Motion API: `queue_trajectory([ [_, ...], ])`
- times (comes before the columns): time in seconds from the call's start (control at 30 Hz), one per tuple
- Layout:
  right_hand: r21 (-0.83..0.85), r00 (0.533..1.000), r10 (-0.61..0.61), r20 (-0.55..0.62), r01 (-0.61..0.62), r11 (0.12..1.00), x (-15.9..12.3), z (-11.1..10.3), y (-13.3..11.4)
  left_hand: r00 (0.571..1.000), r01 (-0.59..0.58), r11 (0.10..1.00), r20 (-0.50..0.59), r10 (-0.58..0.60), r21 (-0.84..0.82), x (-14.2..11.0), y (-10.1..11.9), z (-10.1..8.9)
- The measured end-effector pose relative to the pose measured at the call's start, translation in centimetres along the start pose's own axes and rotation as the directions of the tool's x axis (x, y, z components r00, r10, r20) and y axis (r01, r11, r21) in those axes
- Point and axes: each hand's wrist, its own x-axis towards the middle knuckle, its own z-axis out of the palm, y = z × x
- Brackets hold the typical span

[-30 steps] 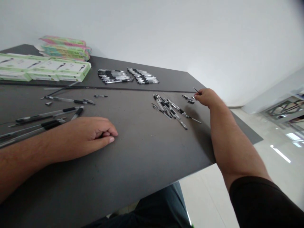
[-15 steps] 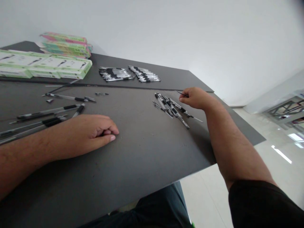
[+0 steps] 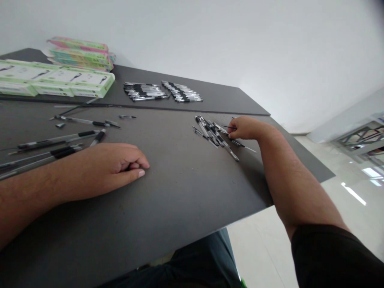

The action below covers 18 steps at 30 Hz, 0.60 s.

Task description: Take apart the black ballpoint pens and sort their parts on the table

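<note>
Far L, grn/wht boxes point(image 3: 90, 78) are sitting in a row twd the back of the bench point(image 3: 180, 192), w/ a stack of pink/grn packets point(image 3: 81, 55) standing behind. Nearer, loose pens & parts point(image 3: 79, 120) are lying scattered. L hand point(image 3: 118, 165) is resting on the bench just R of these, fingers curling in; can't tell if they're holding anything. Farther back, 2 neat pen groups point(image 3: 145, 92) are lying just beside each other. R of ctr, a pen pile point(image 3: 221, 140) is lying crisscrossed. At its R side, R hand point(image 3: 247, 127) is pinching a thin dk rod point(image 3: 225, 126) btwn thumb & fingers, 1 end pointing L over the pile. Far R, pale floor point(image 3: 357, 212) is reflecting light.
</note>
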Motion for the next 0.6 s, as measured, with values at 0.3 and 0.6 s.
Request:
queue_trajectory([
  [0.3, 0.012, 0.992, 0.040, -0.123, -0.039, 0.999, 0.6, 0.3, 0.5, 1.000, -0.024, 1.000, -0.001, 0.024, 0.004, 0.1, -0.1, -0.1],
  [0.6, 0.399, 0.873, -0.366, -0.324, 0.476, 0.784, -4.3, -1.2, -7.8, 0.925, -0.027, 0.993, -0.380, -0.020, -0.119, 0.1, 0.0, 0.8],
])
